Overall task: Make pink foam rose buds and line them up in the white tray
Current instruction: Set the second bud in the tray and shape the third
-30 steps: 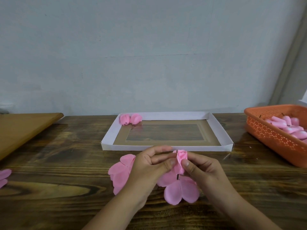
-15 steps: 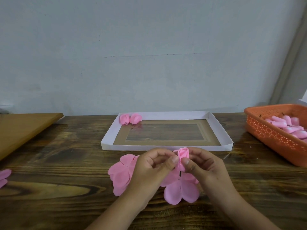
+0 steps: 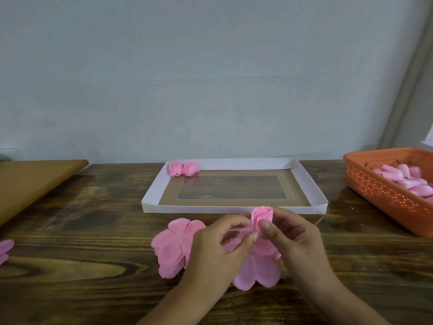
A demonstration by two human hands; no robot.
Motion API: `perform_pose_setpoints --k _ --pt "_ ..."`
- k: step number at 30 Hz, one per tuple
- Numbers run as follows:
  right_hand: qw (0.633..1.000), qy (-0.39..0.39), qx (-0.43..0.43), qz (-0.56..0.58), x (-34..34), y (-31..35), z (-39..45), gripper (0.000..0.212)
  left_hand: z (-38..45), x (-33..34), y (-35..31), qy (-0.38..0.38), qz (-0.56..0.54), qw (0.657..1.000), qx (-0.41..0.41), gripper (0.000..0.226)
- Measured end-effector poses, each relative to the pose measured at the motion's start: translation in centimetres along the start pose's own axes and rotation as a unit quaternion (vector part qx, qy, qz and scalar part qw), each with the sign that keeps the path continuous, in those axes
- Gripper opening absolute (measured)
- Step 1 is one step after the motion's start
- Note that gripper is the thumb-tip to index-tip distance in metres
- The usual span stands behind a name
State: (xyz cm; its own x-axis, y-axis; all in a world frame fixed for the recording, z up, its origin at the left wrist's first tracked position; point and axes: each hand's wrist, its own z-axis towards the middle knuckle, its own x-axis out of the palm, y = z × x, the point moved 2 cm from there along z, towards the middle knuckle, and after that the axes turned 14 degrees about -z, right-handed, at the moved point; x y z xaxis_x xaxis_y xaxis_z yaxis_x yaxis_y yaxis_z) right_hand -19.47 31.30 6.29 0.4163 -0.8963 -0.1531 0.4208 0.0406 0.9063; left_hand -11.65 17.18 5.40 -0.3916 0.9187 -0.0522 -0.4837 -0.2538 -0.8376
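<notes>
Left hand and right hand both pinch rolled pink bud — just before white tray; two buds in far-left corner.

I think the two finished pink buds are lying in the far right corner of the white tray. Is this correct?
Not quite. In the head view the two finished pink buds lie in the far left corner of the white tray, not the far right.
</notes>
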Motion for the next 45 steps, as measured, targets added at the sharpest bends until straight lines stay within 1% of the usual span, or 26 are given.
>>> perform_pose_setpoints --k 2,4,7,9,11,13,16,19,21,24,27,30,33,37,42,45 --pt "1.000 -0.008 0.000 0.001 0.0 0.0 0.0 0.018 0.0 -0.1 0.1 -0.011 0.025 0.999 0.021 0.021" --pt "1.000 -0.015 0.000 -0.002 0.0 0.0 0.0 0.018 0.0 -0.2 0.0 -0.018 0.054 0.997 0.056 0.017" --pt "1.000 -0.020 0.006 -0.004 -0.1 -0.2 0.0 0.019 -0.1 -0.1 -0.2 -0.011 0.117 0.986 0.119 0.016" --pt "1.000 -0.018 0.006 -0.007 -0.1 -0.3 0.0 0.018 -0.2 0.2 -0.5 -0.008 0.142 0.981 0.134 0.019" --pt "1.000 -0.014 0.002 -0.007 -0.1 -0.3 0.0 0.018 -0.2 0.2 -0.6 -0.009 0.153 0.979 0.135 0.022" --pt "1.000 -0.008 -0.006 0.002 0.0 -0.3 -0.1 0.019 -0.1 0.1 -0.5 -0.027 0.157 0.978 0.131 0.028" --pt "1.000 -0.006 -0.010 0.004 0.1 -0.3 -0.1 0.020 0.0 0.1 -0.2 -0.043 0.136 0.984 0.102 0.032" --pt "1.000 -0.013 -0.004 0.002 0.1 -0.5 0.0 0.020 -0.1 0.3 -0.2 -0.048 0.137 0.986 0.087 0.047" --pt "1.000 -0.009 -0.005 -0.001 0.2 -0.6 -0.1 0.021 -0.2 0.4 -0.2 -0.044 0.137 0.986 0.086 0.049" --pt "1.000 -0.006 -0.008 -0.007 0.2 -0.8 -0.1 0.022 -0.2 0.4 -0.2 -0.055 0.134 0.987 0.071 0.046" --pt "1.000 -0.003 -0.009 -0.010 0.3 -0.9 -0.1 0.022 -0.2 0.3 -0.2 -0.069 0.124 0.988 0.061 0.034" --pt "1.000 -0.004 -0.015 -0.015 0.3 -1.0 -0.2 0.022 -0.1 0.3 -0.1 -0.072 0.101 0.992 0.031 0.025" --pt "1.000 -0.006 -0.017 -0.011 0.3 -1.1 -0.1 0.022 0.0 0.2 0.1 -0.083 0.086 0.993 0.013 0.026" --pt "1.000 -0.012 -0.009 -0.011 0.4 -1.3 -0.1 0.022 0.0 0.1 -0.2 -0.081 0.079 0.993 0.015 0.018" --pt "1.000 -0.016 -0.008 -0.017 0.3 -1.4 0.0 0.019 0.0 0.3 -0.7 -0.067 0.094 0.993 0.026 0.018" --pt "1.000 -0.016 -0.010 -0.012 0.4 -1.3 0.0 0.019 -0.1 0.5 -0.7 -0.078 0.093 0.992 0.027 0.018"
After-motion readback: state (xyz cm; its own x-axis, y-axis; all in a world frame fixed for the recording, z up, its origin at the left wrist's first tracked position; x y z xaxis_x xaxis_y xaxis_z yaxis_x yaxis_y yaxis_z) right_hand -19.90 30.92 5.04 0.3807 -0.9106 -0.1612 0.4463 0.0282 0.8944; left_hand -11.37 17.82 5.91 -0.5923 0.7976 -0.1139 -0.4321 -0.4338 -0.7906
